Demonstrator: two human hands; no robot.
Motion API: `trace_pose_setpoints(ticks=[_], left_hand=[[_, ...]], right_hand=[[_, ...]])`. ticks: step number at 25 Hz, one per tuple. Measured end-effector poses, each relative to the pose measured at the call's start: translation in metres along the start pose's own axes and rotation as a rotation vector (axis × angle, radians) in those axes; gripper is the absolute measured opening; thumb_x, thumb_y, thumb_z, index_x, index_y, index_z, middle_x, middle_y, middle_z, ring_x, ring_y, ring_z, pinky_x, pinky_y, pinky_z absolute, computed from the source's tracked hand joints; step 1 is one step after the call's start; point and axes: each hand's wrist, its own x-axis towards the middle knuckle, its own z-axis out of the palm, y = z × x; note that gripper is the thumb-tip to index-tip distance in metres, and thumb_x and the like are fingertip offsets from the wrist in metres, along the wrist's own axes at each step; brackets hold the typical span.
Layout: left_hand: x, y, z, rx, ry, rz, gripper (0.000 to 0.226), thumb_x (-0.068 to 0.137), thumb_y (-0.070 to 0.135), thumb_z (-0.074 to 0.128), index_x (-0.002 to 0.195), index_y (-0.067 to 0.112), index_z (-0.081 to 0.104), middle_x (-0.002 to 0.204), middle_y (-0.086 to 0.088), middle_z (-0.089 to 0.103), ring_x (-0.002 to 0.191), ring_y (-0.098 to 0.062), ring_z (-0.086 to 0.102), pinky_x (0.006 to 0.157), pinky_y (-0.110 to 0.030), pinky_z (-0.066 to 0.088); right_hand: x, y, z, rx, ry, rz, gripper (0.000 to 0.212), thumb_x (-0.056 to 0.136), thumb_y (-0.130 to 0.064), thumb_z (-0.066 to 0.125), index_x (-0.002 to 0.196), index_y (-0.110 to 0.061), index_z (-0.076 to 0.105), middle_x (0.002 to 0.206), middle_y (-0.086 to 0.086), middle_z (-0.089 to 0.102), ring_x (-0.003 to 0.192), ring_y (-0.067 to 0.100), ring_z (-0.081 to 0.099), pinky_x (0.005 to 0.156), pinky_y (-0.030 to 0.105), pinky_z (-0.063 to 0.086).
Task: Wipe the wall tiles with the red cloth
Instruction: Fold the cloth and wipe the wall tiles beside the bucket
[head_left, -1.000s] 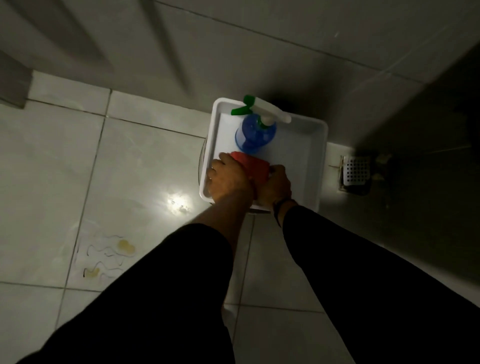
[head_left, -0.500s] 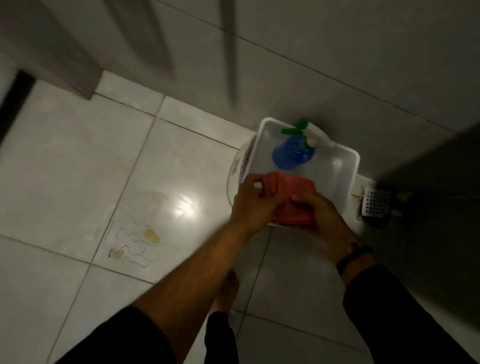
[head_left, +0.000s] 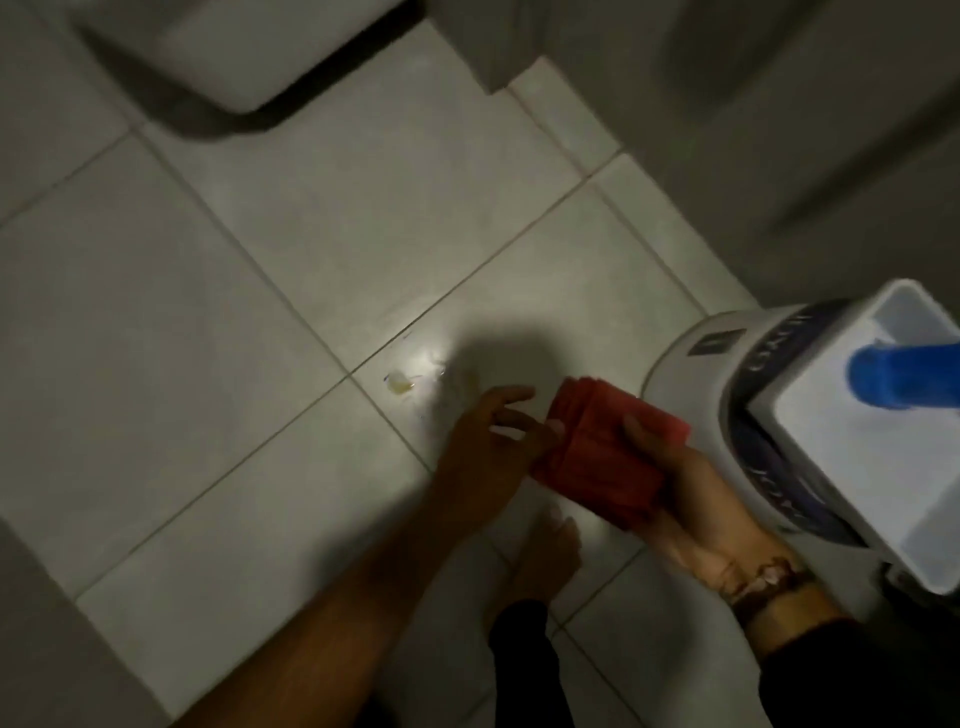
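Observation:
The folded red cloth is held above the floor tiles, just left of the white tub. My right hand grips it from the right and underneath, thumb pressed on top. My left hand is at the cloth's left edge with fingers spread, its fingertips touching the fold. Grey wall tiles rise at the upper right.
A white plastic tub with a blue spray bottle in it sits on a round white bucket at the right. A white fixture base stands at the top left. My bare foot is below the hands. A small yellowish stain marks the floor.
The cloth has come out of the tub and moved left over the floor. The view swung left, so the tub now sits at the right edge. My left hand has loosened its hold.

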Motion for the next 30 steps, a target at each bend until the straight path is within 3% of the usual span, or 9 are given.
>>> trace_pose_setpoints(ticks=[3, 7, 10, 12, 15, 19, 22, 25, 30], left_hand=[[0.037, -0.095, -0.086, 0.221, 0.326, -0.08, 0.057, 0.098, 0.052, 0.067, 0.149, 0.03, 0.056, 0.139, 0.001, 0.066, 0.115, -0.014, 0.068, 0.093, -0.026, 0.055], [0.104, -0.215, -0.164, 0.72, 0.531, -0.078, 0.078, 0.105, 0.055, 0.048, 0.171, 0.019, 0.028, 0.176, -0.011, 0.032, 0.163, -0.033, 0.032, 0.13, -0.051, 0.029], [0.154, -0.278, -0.195, 0.931, 0.635, 0.038, 0.078, 0.106, 0.054, 0.039, 0.173, 0.018, 0.02, 0.182, -0.012, 0.014, 0.169, -0.035, 0.013, 0.134, -0.059, 0.01], [0.175, -0.314, -0.205, 1.022, 0.65, 0.084, 0.078, 0.105, 0.054, 0.036, 0.173, 0.02, 0.018, 0.183, -0.013, 0.008, 0.17, -0.037, 0.008, 0.132, -0.066, 0.005], [0.19, -0.356, -0.213, 1.114, 0.729, 0.207, 0.076, 0.106, 0.054, 0.034, 0.174, 0.023, 0.019, 0.183, -0.014, 0.008, 0.17, -0.039, 0.011, 0.129, -0.072, 0.007], [0.201, -0.37, -0.214, 1.147, 0.802, 0.294, 0.076, 0.105, 0.052, 0.036, 0.174, 0.023, 0.018, 0.183, -0.014, 0.01, 0.169, -0.039, 0.013, 0.129, -0.073, 0.007], [0.203, -0.366, -0.212, 1.14, 0.802, 0.289, 0.076, 0.105, 0.051, 0.037, 0.174, 0.023, 0.019, 0.183, -0.014, 0.01, 0.169, -0.039, 0.012, 0.129, -0.073, 0.006], [0.198, -0.364, -0.214, 1.12, 0.784, 0.272, 0.076, 0.104, 0.049, 0.038, 0.173, 0.023, 0.021, 0.183, -0.015, 0.01, 0.17, -0.039, 0.012, 0.129, -0.074, 0.007], [0.2, -0.366, -0.212, 1.143, 0.806, 0.307, 0.079, 0.101, 0.05, 0.04, 0.173, 0.022, 0.023, 0.182, -0.016, 0.013, 0.169, -0.041, 0.015, 0.129, -0.074, 0.007]], right_hand=[[0.092, 0.041, 0.039, -0.336, 0.16, -0.131, 0.039, 0.105, -0.014, 0.061, 0.143, -0.013, 0.069, 0.13, 0.017, 0.079, 0.117, 0.035, 0.078, 0.097, 0.049, 0.065], [0.229, 0.061, 0.053, -0.945, 0.244, -0.426, 0.016, 0.102, 0.005, 0.053, 0.114, -0.001, 0.063, 0.081, 0.013, 0.063, 0.06, 0.022, 0.058, 0.055, 0.028, 0.048], [0.327, 0.073, 0.055, -1.302, 0.352, -0.673, 0.035, 0.103, -0.003, 0.052, 0.135, 0.008, 0.06, 0.13, 0.023, 0.069, 0.117, 0.036, 0.069, 0.104, 0.046, 0.056], [0.376, 0.09, 0.053, -1.585, 0.351, -0.743, 0.058, 0.103, -0.013, 0.054, 0.158, 0.003, 0.046, 0.166, 0.026, 0.047, 0.157, 0.043, 0.041, 0.134, 0.05, 0.03], [0.418, 0.125, 0.059, -1.871, 0.286, -0.728, 0.081, 0.104, -0.03, 0.063, 0.171, -0.01, 0.024, 0.182, 0.017, 0.018, 0.17, 0.043, 0.009, 0.137, 0.056, 0.011], [0.452, 0.151, 0.104, -1.893, 0.465, -0.918, 0.091, 0.1, -0.061, 0.038, 0.173, -0.009, 0.018, 0.184, 0.016, 0.013, 0.171, 0.037, 0.008, 0.137, 0.062, 0.009], [0.436, 0.212, 0.114, -2.123, 0.146, -1.148, 0.087, 0.106, -0.058, 0.033, 0.172, -0.006, 0.016, 0.183, 0.02, 0.013, 0.171, 0.038, 0.01, 0.138, 0.063, 0.008], [0.375, 0.262, 0.047, -2.263, -0.105, -1.042, 0.086, 0.105, -0.062, 0.035, 0.174, -0.015, 0.014, 0.185, 0.011, 0.008, 0.172, 0.03, 0.003, 0.14, 0.057, 0.002], [0.402, 0.19, 0.065, -1.994, 0.329, -0.902, 0.087, 0.103, -0.059, 0.038, 0.173, -0.012, 0.017, 0.184, 0.014, 0.012, 0.171, 0.035, 0.007, 0.137, 0.064, 0.01]])
